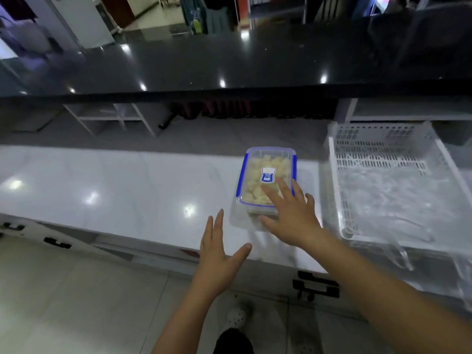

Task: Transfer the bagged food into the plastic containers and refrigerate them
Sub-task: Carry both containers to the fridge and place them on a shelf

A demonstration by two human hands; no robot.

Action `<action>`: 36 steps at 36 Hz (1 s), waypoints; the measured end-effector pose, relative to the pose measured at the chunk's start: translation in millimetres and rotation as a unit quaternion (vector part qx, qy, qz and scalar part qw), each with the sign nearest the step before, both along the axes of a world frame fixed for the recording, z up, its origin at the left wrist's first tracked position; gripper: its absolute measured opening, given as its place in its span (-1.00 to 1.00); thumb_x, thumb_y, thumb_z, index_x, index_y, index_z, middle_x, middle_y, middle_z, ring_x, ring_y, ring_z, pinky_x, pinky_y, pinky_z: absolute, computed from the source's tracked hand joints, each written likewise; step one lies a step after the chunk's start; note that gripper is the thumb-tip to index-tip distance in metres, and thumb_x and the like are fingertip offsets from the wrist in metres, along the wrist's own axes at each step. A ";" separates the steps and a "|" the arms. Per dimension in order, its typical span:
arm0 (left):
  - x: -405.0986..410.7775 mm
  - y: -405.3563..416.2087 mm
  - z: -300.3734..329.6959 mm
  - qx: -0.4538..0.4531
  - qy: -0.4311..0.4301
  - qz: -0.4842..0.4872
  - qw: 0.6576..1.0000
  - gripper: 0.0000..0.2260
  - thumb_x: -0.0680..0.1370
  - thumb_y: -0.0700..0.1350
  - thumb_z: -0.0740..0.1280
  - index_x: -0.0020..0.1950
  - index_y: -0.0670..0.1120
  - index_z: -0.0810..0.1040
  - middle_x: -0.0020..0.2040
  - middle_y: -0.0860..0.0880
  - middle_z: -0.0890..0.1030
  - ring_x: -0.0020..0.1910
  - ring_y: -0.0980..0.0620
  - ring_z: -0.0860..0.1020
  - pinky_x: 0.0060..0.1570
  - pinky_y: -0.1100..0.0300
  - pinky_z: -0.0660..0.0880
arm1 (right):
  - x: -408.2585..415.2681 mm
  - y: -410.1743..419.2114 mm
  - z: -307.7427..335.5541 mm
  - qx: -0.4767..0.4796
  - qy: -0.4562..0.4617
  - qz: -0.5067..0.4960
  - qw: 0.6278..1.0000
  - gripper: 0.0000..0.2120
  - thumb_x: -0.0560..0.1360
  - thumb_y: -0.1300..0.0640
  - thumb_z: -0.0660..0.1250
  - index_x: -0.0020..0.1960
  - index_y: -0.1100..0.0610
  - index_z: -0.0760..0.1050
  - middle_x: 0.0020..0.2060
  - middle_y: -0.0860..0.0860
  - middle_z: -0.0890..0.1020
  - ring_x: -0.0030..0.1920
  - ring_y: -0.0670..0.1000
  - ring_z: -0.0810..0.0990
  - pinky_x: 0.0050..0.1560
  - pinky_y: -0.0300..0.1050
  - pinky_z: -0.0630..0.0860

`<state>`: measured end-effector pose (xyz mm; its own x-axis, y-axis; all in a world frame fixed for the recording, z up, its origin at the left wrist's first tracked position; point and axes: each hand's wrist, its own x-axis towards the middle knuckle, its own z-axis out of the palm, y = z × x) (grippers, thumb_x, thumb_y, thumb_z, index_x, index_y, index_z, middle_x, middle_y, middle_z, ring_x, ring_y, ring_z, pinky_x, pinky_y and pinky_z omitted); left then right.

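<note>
Right hand (pixel 293 215), fingers spread and straight, laid flat on the near end of the lid (pixel 265 175) of a clear plastic container (pixel 264 180); thumb stretched left along the container's near edge, not curled round anything. Left hand (pixel 219 249) just near and left of the container, apart from it, fingers straight and together pointing far, thumb angled out to the right, holding nothing, hovering over the near edge of the counter.

Container on a white glossy counter (pixel 115 190), somewhat right of centre, long side running near to far. Lid clear with blue clips along left and right sides and a small blue-and-white label in the middle. Inside, pale yellowish food pieces (pixel 255 164), filling most of the box. Blurred at the near end; whether a second container lies beneath cannot be told.

Just right of the container, a white slotted plastic basket (pixel 378 154), holding crumpled clear plastic bags (pixel 398 195); some clear plastic hanging over its near rim.

Beyond the counter, a lower grey shelf, then a raised black glossy countertop (pixel 229 67) spanning the far side. Near and below, pale floor tiles (pixel 63 302), black drawer handles (pixel 316 287) on the counter front, and a white perforated shoe (pixel 236 316).
</note>
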<state>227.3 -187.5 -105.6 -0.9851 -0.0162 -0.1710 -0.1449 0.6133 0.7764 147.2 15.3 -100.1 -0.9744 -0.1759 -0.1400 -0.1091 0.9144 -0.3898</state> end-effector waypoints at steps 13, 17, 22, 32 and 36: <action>-129.5 -47.3 -7.9 0.197 -0.124 -0.046 0.971 -0.33 0.50 0.22 0.40 0.55 0.27 0.20 0.55 0.10 0.30 0.37 0.07 0.45 -0.08 0.29 0.50 | 21.1 -56.4 -44.8 0.067 0.049 -0.046 0.995 -0.17 0.50 -0.42 -0.01 0.58 -0.15 -0.34 0.58 -0.05 -0.32 0.56 0.08 -0.40 0.49 0.38 -0.06; -138.2 -51.8 -13.6 0.290 -0.152 -0.063 0.943 -0.45 0.54 0.02 0.46 0.49 0.21 0.35 0.41 0.12 0.48 0.00 0.25 0.64 -0.25 0.29 0.60 | 43.4 -78.9 -41.2 0.038 0.056 -0.070 0.995 -0.17 0.52 -0.40 0.07 0.59 -0.17 -0.29 0.59 -0.10 -0.31 0.57 0.04 -0.37 0.52 0.32 -0.13; -127.6 -69.8 -27.9 0.331 -0.181 -0.111 0.919 -0.52 0.54 -0.10 0.46 0.42 0.18 0.46 0.26 0.11 0.63 0.11 0.06 0.67 -0.11 0.07 0.67 | 76.8 -111.0 -42.0 0.042 0.035 -0.109 0.992 -0.16 0.48 -0.40 0.16 0.59 -0.25 -0.20 0.60 -0.07 -0.26 0.58 0.07 -0.35 0.50 0.32 -0.12; -117.1 -103.9 -27.4 0.310 -0.221 -0.192 0.905 -0.37 0.39 -0.02 0.52 0.43 0.21 0.42 0.23 0.10 0.63 0.15 0.05 0.66 -0.06 -0.04 0.68 | 115.0 -135.3 -9.5 -0.369 0.083 -0.413 0.828 -0.40 0.52 0.13 0.44 0.46 -0.21 0.33 0.47 -0.16 0.35 0.42 -0.25 0.33 0.41 -0.01 0.40; -114.6 -105.7 -33.5 0.315 -0.217 -0.203 0.901 -0.31 0.37 0.02 0.51 0.46 0.23 0.38 0.25 0.12 0.62 0.18 0.06 0.64 -0.13 0.05 0.67 | 107.0 -131.9 -7.2 -0.547 0.050 -0.493 0.675 -0.49 0.53 0.33 0.37 0.41 -0.02 0.44 0.28 0.04 0.60 0.16 -0.02 0.64 0.04 -0.12 0.62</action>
